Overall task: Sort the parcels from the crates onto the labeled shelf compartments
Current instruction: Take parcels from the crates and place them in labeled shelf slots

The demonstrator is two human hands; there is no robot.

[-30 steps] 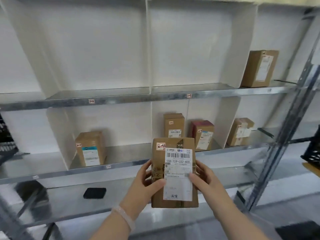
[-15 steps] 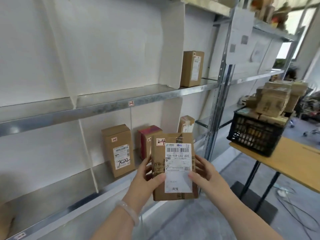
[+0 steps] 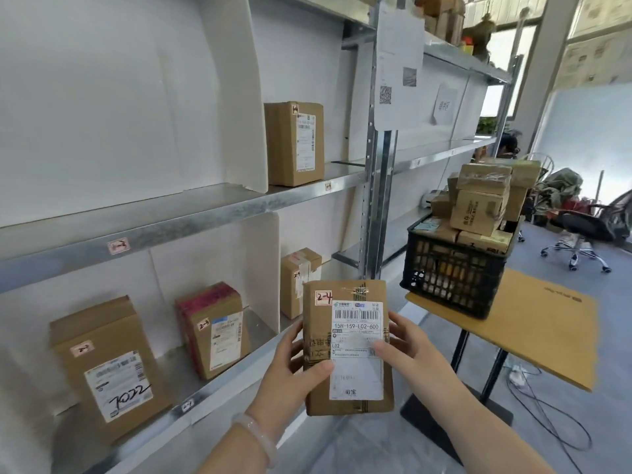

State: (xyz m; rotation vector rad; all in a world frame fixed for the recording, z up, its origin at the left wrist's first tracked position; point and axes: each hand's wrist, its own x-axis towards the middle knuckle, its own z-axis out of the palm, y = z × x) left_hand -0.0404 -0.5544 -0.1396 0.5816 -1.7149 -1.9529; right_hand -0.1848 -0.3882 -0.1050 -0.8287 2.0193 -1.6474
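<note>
Here, both hands hold one parcel upright in front of the shelf.

The left hand (image 3: 290,371) fingers (image 3: 316,369) and the right hand (image 3: 415,357) fingers (image 3: 384,348) clasp the sides of the parcel (image 3: 347,347), thumbs on its white label, which reads 15H-159-L02-600, with a 2-4 tag above. To the left, other boxes (image 3: 213,328) stand on the shelf (image 3: 212,213); to the far right a black crate (image 3: 451,271) of parcels sits on a table (image 3: 543,323).
</note>
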